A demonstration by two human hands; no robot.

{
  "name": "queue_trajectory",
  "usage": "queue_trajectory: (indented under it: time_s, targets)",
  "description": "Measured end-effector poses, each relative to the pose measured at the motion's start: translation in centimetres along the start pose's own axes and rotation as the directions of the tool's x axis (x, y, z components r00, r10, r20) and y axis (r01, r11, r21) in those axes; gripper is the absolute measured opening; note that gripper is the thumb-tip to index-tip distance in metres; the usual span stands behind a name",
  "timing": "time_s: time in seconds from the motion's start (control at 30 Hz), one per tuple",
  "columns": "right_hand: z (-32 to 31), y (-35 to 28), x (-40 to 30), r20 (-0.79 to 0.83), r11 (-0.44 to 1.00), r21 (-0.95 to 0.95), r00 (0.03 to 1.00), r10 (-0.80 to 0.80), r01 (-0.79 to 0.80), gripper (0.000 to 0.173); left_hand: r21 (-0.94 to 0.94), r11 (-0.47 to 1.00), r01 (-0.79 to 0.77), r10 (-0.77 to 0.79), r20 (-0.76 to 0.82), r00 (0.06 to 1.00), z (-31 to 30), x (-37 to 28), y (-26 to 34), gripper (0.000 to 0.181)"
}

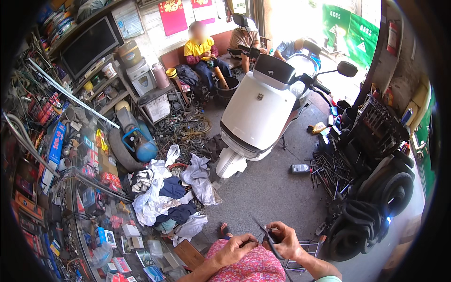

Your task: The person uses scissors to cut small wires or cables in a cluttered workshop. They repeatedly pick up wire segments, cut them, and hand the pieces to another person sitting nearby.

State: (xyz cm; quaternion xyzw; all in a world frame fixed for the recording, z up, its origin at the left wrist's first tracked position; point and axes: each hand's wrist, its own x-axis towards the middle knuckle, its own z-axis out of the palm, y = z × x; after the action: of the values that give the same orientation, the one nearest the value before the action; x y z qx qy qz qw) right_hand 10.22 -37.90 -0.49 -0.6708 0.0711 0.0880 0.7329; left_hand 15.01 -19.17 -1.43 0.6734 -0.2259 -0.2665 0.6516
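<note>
My right hand (286, 240) grips a pair of scissors (270, 241) with dark handles. Its blades point up and to the left, over my lap. Close beside it, my left hand (236, 249) has thumb and fingertips pinched together. Something small and dark may sit between those fingertips, but it is too small to make out. Both hands are above a pink floral cloth (243, 264) covering my lap. A foot in a dark sandal (224, 230) shows on the floor beyond the left hand.
A white scooter (259, 109) stands ahead, with people seated behind it, one in a yellow top (199, 46). Heaped rags (169, 197) and a glass display case (102, 218) lie left. At right are metal tools (331, 169), an oil bottle (300, 169) and tyres (394, 194).
</note>
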Motion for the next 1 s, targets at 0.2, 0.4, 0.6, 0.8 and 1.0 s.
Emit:
queue_trajectory:
  time_s: [0.2,0.4,0.6,0.8,1.0]
  targets:
    - [-1.1,-0.7,0.1,0.116,0.783,0.411,0.878,0.464,-0.468,0.043,0.513,0.812,-0.278,0.314,0.016,0.949,1.2,-1.0,-0.1,0.012]
    - [-1.2,-1.0,-0.3,-0.109,0.963,0.222,0.977,0.182,-0.154,0.047,0.143,0.986,0.081,-0.098,0.117,0.988,-0.3,-0.6,-0.5,0.021]
    - [-0.7,-3.0,-1.0,0.086,0.958,-0.238,0.986,-0.142,0.158,0.042,-0.343,0.756,0.558,-0.413,0.412,0.813,-1.4,0.0,0.8,0.017]
    - [0.1,-3.5,-0.8,0.187,0.881,-0.394,0.961,-0.203,0.262,0.045,-0.364,0.755,0.545,-0.381,0.432,0.817,-1.2,-1.4,-1.4,0.02]
    - [-0.1,-3.3,-0.6,0.229,0.83,-0.47,0.95,-0.213,0.299,0.045,-0.223,0.864,0.451,-0.34,0.401,0.851,-1.3,-1.3,-0.9,0.028]
